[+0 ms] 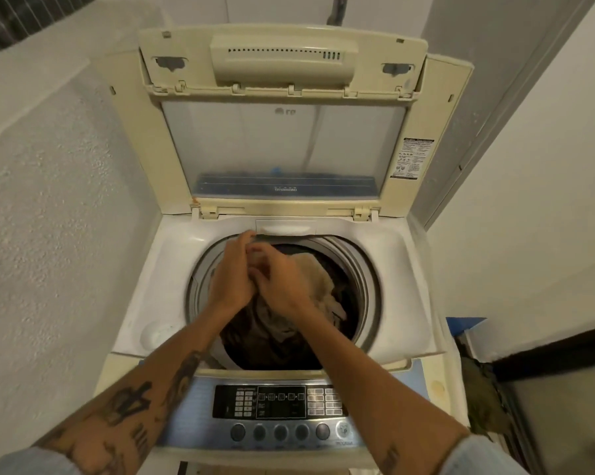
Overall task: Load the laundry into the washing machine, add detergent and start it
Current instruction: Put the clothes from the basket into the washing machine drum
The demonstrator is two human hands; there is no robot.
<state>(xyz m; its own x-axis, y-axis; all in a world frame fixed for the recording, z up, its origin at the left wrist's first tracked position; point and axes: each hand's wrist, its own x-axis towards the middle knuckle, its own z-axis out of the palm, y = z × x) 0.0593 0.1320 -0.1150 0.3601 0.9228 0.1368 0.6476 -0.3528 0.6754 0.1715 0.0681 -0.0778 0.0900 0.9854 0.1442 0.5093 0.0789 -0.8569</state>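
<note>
Laundry (320, 282) lies in drum (369, 269) just under left hand (232, 279) and right hand (284, 286); grips unclear.

On the glass of the open lid (282, 145) of my washing machine (172, 269), in the upper middle of the frame, I can see the LG logo (285, 112). It looks back to front from here. Lower on the glass is a blue strip (241, 186) with white letters, too small for me to read. On the right side of the lid is a white sticker (413, 158) with tiny black print I can't read. At the bottom of the frame, the control panel (200, 402) has small white words I can't make out. Under the round button (343, 430) at the lower right, the word looks like PROGRAM.
</note>
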